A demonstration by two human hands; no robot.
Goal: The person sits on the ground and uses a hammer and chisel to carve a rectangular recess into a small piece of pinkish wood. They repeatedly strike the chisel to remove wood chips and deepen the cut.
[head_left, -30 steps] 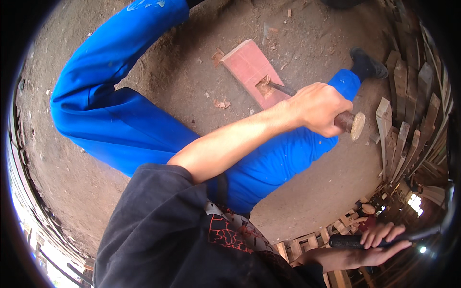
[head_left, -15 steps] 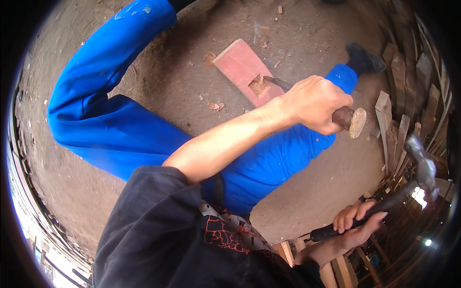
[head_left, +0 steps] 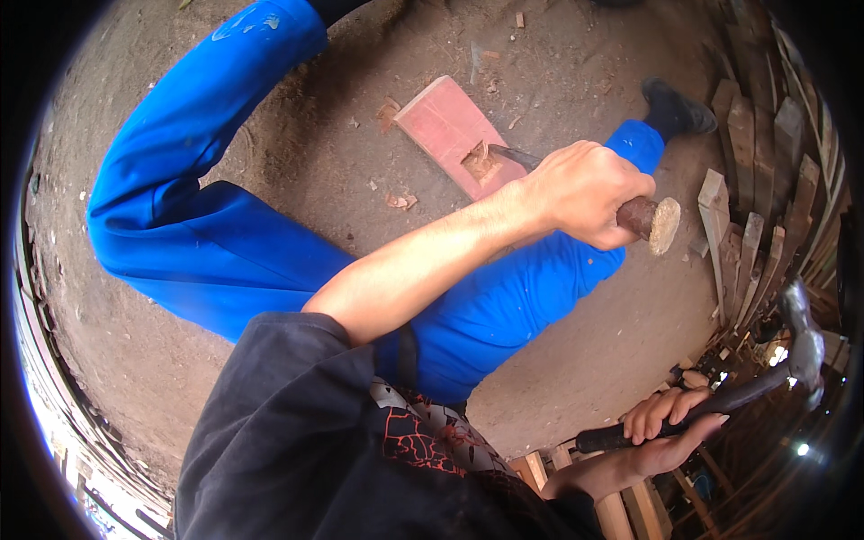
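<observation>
My left hand (head_left: 587, 193) is wrapped round the dark handle of a chisel (head_left: 635, 216), whose pale, frayed butt sticks out past my fist. The blade runs down to a reddish wooden board (head_left: 447, 121) on the ground; its tip is at a rough, chipped-out recess (head_left: 481, 164) in the board's near end. At the lower right, my right hand (head_left: 670, 423) grips a claw hammer (head_left: 803, 351) by its black grip. The hammer head is raised out to the side, well apart from the chisel's butt.
My blue-trousered legs (head_left: 216, 243) spread on either side of the board, over a dirt floor (head_left: 630, 342). Wood chips (head_left: 401, 201) lie near the board. Upright timber offcuts (head_left: 715, 211) line the right side, with more lumber (head_left: 643, 508) behind my right arm.
The hammer head has swung a little lower and outward to the right. My left hand, the chisel and the board stay nearly as they were.
</observation>
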